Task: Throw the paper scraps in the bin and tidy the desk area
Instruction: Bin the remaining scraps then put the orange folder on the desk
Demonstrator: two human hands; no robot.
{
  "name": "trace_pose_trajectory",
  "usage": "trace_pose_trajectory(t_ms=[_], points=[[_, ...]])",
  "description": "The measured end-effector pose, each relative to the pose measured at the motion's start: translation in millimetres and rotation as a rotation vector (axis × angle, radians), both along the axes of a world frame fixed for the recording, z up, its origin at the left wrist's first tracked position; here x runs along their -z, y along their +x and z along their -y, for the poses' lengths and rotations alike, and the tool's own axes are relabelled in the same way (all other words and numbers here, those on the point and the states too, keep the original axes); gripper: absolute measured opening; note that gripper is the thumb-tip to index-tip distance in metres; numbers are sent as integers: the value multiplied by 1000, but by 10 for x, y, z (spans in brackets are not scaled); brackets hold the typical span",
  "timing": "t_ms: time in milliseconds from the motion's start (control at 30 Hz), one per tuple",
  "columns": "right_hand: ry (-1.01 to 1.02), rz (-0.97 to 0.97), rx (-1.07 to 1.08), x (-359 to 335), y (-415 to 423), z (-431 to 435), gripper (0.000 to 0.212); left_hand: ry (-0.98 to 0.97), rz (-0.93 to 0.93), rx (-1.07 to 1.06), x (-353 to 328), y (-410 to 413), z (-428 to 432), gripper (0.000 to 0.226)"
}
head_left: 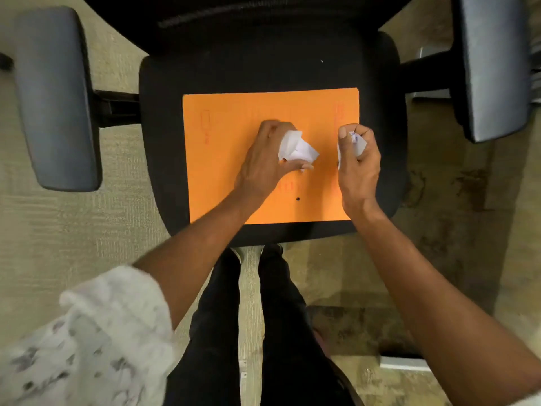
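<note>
An orange sheet (pixel 222 159) lies flat on the black seat of an office chair (pixel 164 136). My left hand (pixel 263 159) rests over the middle of the sheet, closed around crumpled white paper scraps (pixel 298 148) that stick out past my fingers. My right hand (pixel 358 159) hovers over the sheet's right edge, closed on smaller white paper scraps (pixel 359 143) with blue marks. A small dark speck (pixel 298 198) sits on the sheet near its front edge. No bin is in view.
The chair's two grey armrests (pixel 55 98) (pixel 491 65) flank the seat. My legs in dark trousers (pixel 281 317) stand right in front of the chair. Beige carpet (pixel 58 230) lies all around, with dark stains (pixel 468 189) at the right.
</note>
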State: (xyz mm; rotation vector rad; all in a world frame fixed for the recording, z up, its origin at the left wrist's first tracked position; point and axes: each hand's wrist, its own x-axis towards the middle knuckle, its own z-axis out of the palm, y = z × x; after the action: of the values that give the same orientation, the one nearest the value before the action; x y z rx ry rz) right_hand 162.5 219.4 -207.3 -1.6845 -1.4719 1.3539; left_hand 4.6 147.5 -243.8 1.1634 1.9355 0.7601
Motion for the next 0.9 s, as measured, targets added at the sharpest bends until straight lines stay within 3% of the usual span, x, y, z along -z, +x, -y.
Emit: trace_pose_trajectory(t_ms=[67,167,300,500,667,733,833,900], points=[[-11,26,1,36,139,66,19,-46,-197,158,96,59,-104,89],[-17,42,-8,66,278,177,21,-20,-433,270,200,89,-63,76],[-36,27,-3,48,380,305,15,-9,-340,253,151,-17,-28,54],[-44,-30,47,-31,443,360,19,-36,-403,399,103,-259,234,54],[-49,-57,105,-144,536,451,20,-108,-319,954,-115,-144,877,66],[-59,-79,138,-232,576,528,21,-185,-277,852,-147,-54,1074,75],[-81,-121,213,-356,709,727,22,-146,1,425,-271,113,1244,71],[-89,-122,267,-444,834,931,21,-143,143,275,-393,252,1304,64]])
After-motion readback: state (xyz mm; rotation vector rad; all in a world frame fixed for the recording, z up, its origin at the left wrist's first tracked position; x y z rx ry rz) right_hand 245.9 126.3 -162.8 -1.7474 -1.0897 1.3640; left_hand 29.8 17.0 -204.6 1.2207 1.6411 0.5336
